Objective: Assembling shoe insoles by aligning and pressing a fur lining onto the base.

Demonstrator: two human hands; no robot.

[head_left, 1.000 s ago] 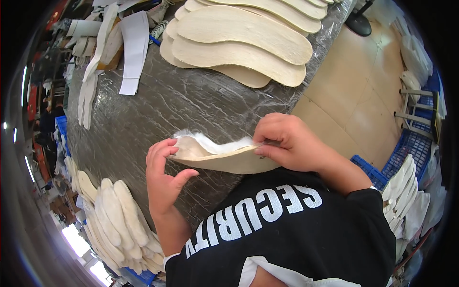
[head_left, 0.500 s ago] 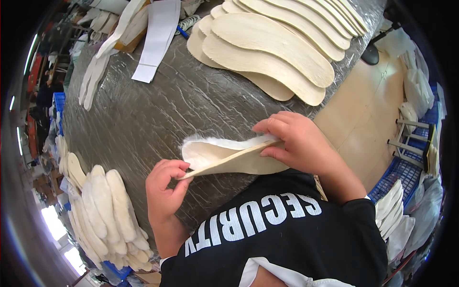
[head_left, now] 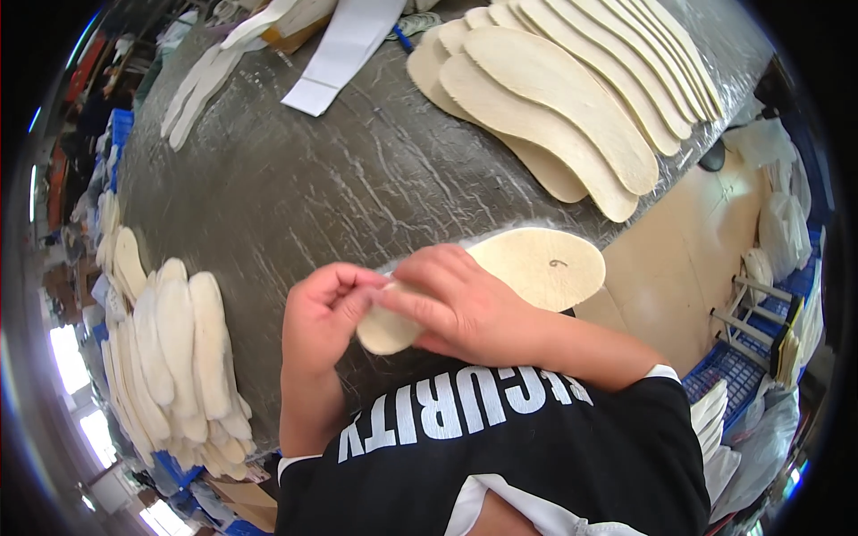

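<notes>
A cream shoe insole (head_left: 541, 268) lies across my front, its felt face up with a small handwritten mark near the right end. White fleece shows along its far edge. My left hand (head_left: 323, 313) pinches the edge near the insole's left end, thumb and forefinger together. My right hand (head_left: 460, 299) reaches over the middle, its fingers wrapped on the insole close beside the left fingertips. What lies right between the fingertips is hidden.
A fanned stack of cream insoles (head_left: 554, 116) lies at the far right of the dark, plastic-covered table (head_left: 259, 205). White paper strips (head_left: 335, 67) lie at the back. Piled fleecy insoles (head_left: 179, 357) stand at the left. A blue crate (head_left: 728, 362) is at the right.
The insole has turned from edge-on, fleece side partly showing, to felt face up. My right hand has moved left from its right end to near my left hand. The view has shifted.
</notes>
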